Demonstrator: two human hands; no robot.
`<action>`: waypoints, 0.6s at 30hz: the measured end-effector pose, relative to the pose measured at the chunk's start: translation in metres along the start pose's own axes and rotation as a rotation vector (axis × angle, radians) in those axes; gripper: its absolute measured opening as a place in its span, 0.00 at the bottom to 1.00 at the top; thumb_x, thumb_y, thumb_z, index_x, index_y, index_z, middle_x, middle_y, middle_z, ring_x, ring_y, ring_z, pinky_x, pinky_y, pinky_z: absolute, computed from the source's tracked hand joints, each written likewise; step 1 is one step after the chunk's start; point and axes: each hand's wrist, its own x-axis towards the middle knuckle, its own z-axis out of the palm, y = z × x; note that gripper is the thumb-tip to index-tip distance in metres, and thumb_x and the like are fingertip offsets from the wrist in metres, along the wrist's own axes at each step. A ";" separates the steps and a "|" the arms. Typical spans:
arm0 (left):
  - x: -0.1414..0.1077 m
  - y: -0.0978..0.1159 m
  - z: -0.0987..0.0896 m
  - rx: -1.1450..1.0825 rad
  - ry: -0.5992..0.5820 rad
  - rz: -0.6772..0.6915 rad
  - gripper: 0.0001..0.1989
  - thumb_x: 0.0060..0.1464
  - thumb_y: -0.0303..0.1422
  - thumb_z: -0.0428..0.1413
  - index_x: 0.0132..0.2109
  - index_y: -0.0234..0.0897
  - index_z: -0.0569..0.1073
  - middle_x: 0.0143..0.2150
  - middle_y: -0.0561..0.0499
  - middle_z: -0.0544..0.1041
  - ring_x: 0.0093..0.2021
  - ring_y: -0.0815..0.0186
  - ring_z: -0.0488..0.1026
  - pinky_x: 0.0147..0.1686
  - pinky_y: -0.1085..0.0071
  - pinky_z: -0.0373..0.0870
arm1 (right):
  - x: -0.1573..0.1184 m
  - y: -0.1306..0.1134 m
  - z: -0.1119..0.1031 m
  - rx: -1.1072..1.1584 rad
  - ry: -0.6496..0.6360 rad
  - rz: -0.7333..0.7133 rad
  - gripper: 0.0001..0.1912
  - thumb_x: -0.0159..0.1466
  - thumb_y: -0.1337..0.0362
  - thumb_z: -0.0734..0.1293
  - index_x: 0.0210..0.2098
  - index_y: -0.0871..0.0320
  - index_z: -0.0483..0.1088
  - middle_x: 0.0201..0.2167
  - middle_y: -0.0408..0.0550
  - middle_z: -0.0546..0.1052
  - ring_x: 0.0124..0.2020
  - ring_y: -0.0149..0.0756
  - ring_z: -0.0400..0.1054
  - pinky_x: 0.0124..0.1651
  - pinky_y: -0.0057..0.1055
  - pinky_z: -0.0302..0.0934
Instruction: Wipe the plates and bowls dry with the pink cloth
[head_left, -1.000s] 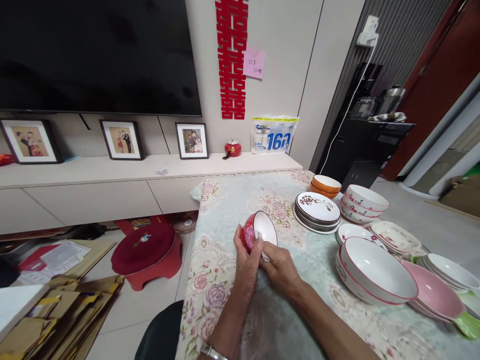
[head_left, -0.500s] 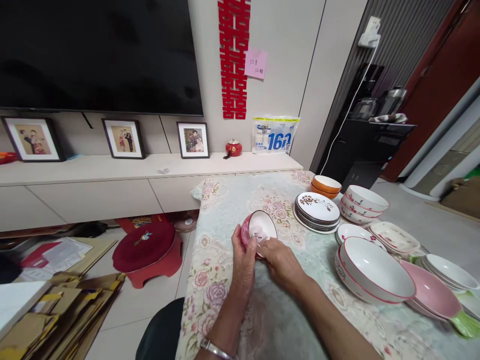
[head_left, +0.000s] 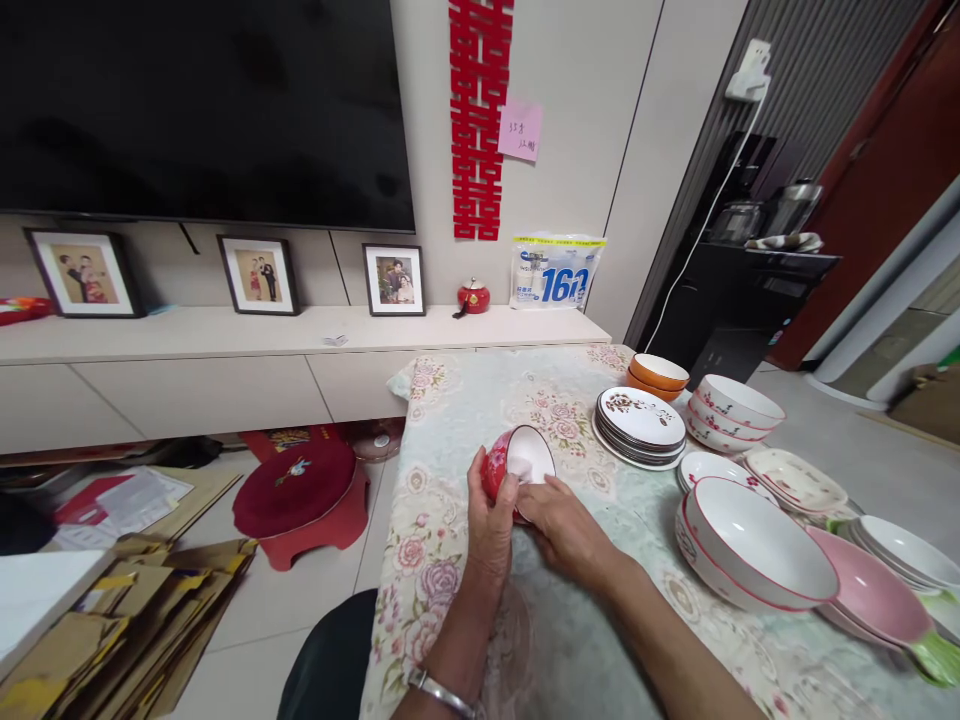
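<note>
Above the flowered tablecloth (head_left: pixel 517 390), my left hand (head_left: pixel 491 520) is wrapped round a small red bowl (head_left: pixel 496 464) with a flower pattern outside and a white inside. The bowl is tilted, its mouth facing right. My right hand (head_left: pixel 562 520) is closed at the bowl's near rim, its fingers on a crumpled pale cloth (head_left: pixel 519 469) that lies against the inner wall. Whether this is cloth or tissue is hard to tell, and the right fingertips are partly hidden.
On the table's right side stand stacked dark-rimmed plates (head_left: pixel 641 415), orange bowls (head_left: pixel 660 372), white bowls (head_left: pixel 739 400), large red-rimmed bowls (head_left: pixel 761 540) and pink dishes (head_left: pixel 870 585). A red stool (head_left: pixel 300 500) and flattened cardboard (head_left: pixel 97 630) are on the floor at left.
The bowl has turned in my left hand, so a redder part of its outer pattern shows. My right hand stays at its rim with the cloth. The whole view has shifted slightly.
</note>
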 end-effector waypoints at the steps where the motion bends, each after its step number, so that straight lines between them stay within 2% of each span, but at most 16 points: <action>1: -0.001 0.000 0.000 -0.006 -0.007 -0.007 0.38 0.53 0.45 0.62 0.67 0.40 0.59 0.66 0.40 0.66 0.65 0.52 0.65 0.63 0.60 0.63 | -0.001 0.001 -0.001 -0.064 0.002 0.027 0.22 0.62 0.77 0.60 0.51 0.53 0.70 0.48 0.51 0.77 0.52 0.43 0.68 0.63 0.49 0.49; 2: -0.001 0.000 0.001 -0.012 -0.022 -0.015 0.39 0.53 0.45 0.63 0.67 0.39 0.58 0.67 0.40 0.65 0.65 0.52 0.65 0.63 0.60 0.62 | -0.001 0.002 -0.001 -0.100 0.016 0.050 0.21 0.63 0.77 0.59 0.50 0.54 0.71 0.47 0.51 0.77 0.52 0.43 0.68 0.62 0.49 0.50; 4: -0.003 -0.001 0.003 -0.029 -0.068 -0.018 0.41 0.54 0.43 0.63 0.68 0.40 0.55 0.67 0.39 0.65 0.64 0.53 0.66 0.63 0.60 0.62 | -0.001 0.004 0.002 -0.068 0.067 0.071 0.17 0.64 0.76 0.59 0.47 0.56 0.72 0.44 0.52 0.78 0.48 0.42 0.69 0.56 0.41 0.57; 7: -0.006 -0.004 0.005 -0.059 -0.141 0.016 0.45 0.52 0.40 0.65 0.69 0.41 0.50 0.67 0.39 0.64 0.64 0.54 0.66 0.64 0.58 0.61 | 0.001 0.002 0.009 0.169 0.206 0.095 0.08 0.65 0.71 0.61 0.38 0.58 0.72 0.36 0.47 0.77 0.38 0.36 0.70 0.41 0.29 0.61; 10: -0.007 -0.004 0.006 -0.072 -0.162 0.021 0.43 0.50 0.40 0.65 0.68 0.40 0.53 0.66 0.40 0.66 0.64 0.53 0.66 0.63 0.58 0.63 | 0.003 -0.003 0.014 0.414 0.342 0.126 0.06 0.66 0.67 0.63 0.32 0.57 0.68 0.29 0.42 0.72 0.30 0.32 0.67 0.35 0.25 0.59; 12: -0.006 -0.003 0.006 -0.076 -0.135 -0.006 0.40 0.50 0.41 0.65 0.65 0.40 0.57 0.63 0.40 0.69 0.61 0.52 0.69 0.60 0.58 0.66 | 0.004 -0.005 0.013 0.478 0.319 0.104 0.01 0.63 0.67 0.65 0.34 0.57 0.69 0.31 0.42 0.73 0.32 0.32 0.67 0.37 0.25 0.61; 15: -0.004 0.001 0.006 -0.074 -0.069 -0.035 0.35 0.51 0.43 0.65 0.61 0.38 0.63 0.58 0.41 0.73 0.57 0.52 0.72 0.59 0.58 0.67 | 0.003 -0.004 0.008 0.357 0.173 0.017 0.13 0.59 0.72 0.65 0.44 0.57 0.69 0.43 0.48 0.75 0.44 0.38 0.69 0.48 0.31 0.62; 18: -0.004 0.004 0.006 -0.097 -0.064 -0.045 0.32 0.52 0.44 0.64 0.60 0.38 0.65 0.58 0.41 0.74 0.57 0.53 0.72 0.59 0.58 0.66 | 0.000 0.001 0.001 0.078 0.045 -0.002 0.21 0.59 0.77 0.62 0.50 0.55 0.69 0.50 0.51 0.75 0.52 0.42 0.67 0.61 0.44 0.54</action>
